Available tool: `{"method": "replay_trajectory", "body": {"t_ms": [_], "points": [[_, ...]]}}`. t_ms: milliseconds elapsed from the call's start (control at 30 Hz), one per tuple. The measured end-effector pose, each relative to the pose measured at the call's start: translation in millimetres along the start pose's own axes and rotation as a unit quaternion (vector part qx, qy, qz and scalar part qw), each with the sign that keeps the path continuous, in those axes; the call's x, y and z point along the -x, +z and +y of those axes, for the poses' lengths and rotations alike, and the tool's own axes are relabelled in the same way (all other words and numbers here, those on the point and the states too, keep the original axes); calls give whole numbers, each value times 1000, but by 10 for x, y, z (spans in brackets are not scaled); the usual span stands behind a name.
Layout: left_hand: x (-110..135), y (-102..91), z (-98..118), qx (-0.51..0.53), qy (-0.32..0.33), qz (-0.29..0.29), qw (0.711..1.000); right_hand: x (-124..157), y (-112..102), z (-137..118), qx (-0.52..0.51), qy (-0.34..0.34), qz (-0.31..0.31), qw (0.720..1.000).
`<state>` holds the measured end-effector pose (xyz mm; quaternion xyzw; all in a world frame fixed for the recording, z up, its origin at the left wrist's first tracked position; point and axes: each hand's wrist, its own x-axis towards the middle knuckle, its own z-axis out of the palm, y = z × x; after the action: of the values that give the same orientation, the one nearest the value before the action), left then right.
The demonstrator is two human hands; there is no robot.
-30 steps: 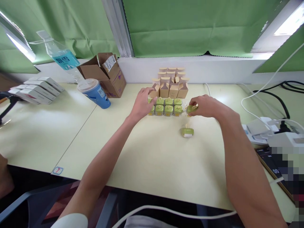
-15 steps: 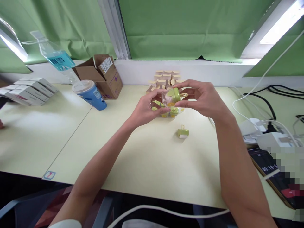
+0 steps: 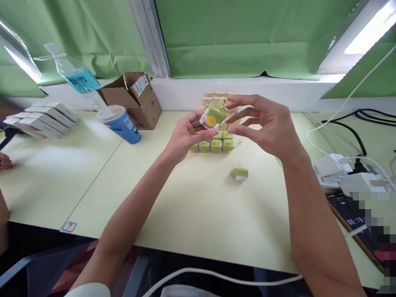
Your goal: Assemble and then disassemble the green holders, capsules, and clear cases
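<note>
My left hand (image 3: pixel 187 134) pinches a small green-topped clear case (image 3: pixel 215 114) with a yellow loop and a round yellow sticker, tilted above the table. Close to its right side, my right hand (image 3: pixel 261 119) has its fingers apart and curved; whether a fingertip touches the loop I cannot tell. Below the hands stand rows of similar green-topped pieces (image 3: pixel 215 145) in clear packaging, partly hidden by my left hand. Nearer me lies a single green piece (image 3: pixel 240 173) with a white lower part and a yellow loop.
Open-topped small cartons (image 3: pixel 219 95) stand against the wall. On the left are a brown cardboard box (image 3: pixel 142 105), a blue cup (image 3: pixel 120 126), a tilted bottle (image 3: pixel 82 80) and white boxes (image 3: pixel 49 119). Chargers (image 3: pixel 368 183), cables and a phone (image 3: pixel 349 214) lie right. Another person's hand (image 3: pixel 4 161) shows far left.
The held case has moved slightly left and turned, its loop now pointing upward. My right hand's fingers have come off its body and spread. More of the rows below shows.
</note>
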<state>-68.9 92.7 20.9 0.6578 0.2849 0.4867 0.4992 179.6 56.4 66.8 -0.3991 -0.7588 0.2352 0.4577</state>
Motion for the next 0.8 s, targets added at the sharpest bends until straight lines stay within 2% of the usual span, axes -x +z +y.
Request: {"method": "replay_trajectory", "body": {"t_ms": [200, 367, 500, 633, 733, 800], "points": [[42, 77, 4, 21, -8, -15, 1000, 5, 238, -37, 89, -106, -22, 990], [70, 126, 44, 3, -9, -23, 1000, -23, 378, -26, 150, -65, -29, 986], [72, 144, 53, -9, -16, -35, 999, -28, 343, -32, 168, -33, -29, 985], [68, 146, 62, -10, -32, -41, 999, -47, 147, 130, 132, -41, 30, 990], [42, 108, 48, -16, -43, -16, 999, -75, -74, 470, 61, -2, 113, 992], [13, 64, 19, -25, -63, 12, 998, -87, -209, 782, 13, 29, 191, 981]]}}
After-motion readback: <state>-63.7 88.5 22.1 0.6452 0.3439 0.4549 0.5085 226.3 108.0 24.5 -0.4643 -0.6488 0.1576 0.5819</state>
